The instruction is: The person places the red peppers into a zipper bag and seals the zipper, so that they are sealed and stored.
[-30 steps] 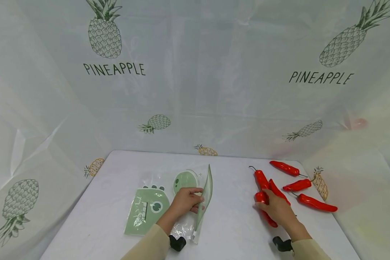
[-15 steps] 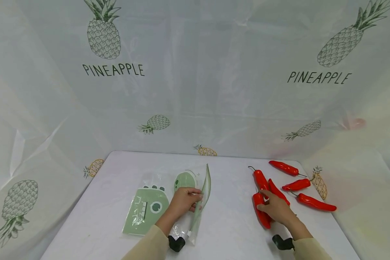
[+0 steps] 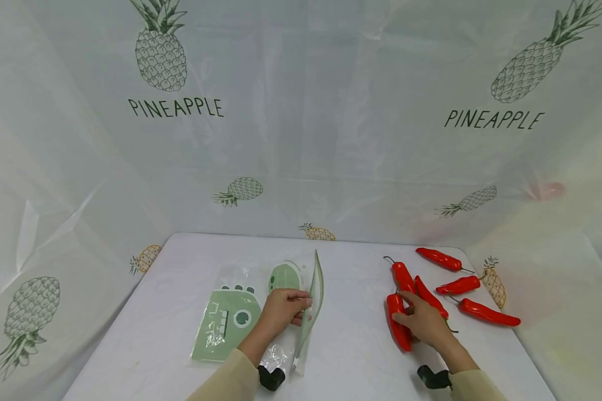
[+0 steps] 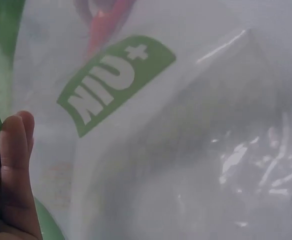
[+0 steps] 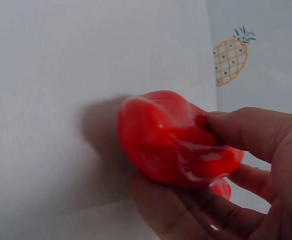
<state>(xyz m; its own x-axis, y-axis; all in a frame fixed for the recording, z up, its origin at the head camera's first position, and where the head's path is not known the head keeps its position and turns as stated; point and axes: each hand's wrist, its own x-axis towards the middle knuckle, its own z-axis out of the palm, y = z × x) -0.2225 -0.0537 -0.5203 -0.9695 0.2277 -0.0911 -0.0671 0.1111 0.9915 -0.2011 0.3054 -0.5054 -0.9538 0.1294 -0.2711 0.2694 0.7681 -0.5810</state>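
My left hand (image 3: 283,312) pinches the raised top layer of a clear and green plastic pouch (image 3: 318,287), lifting it off the table at centre. A green label (image 4: 116,85) shows on the clear plastic in the left wrist view. Below that hand, part of a rounded green cartoon print (image 3: 283,278) is visible. On the right, my right hand (image 3: 423,323) grips a glossy red chili pepper (image 3: 397,326) between thumb and fingers. The right wrist view shows the same chili pepper (image 5: 158,140) end-on, over its shadow on the cloth.
Left of the pouch lies a flat green bag (image 3: 218,334) with a cartoon eye. Beyond my right hand are more red chilies (image 3: 430,296), several of them toward the table's right edge, including one chili (image 3: 489,313). Pineapple-print sheeting (image 3: 301,139) surrounds the white table (image 3: 351,334).
My right hand has shifted the held chili leftward, away from the neighbouring ones, and it has turned more upright in view. The pouch's raised layer has tipped slightly left.
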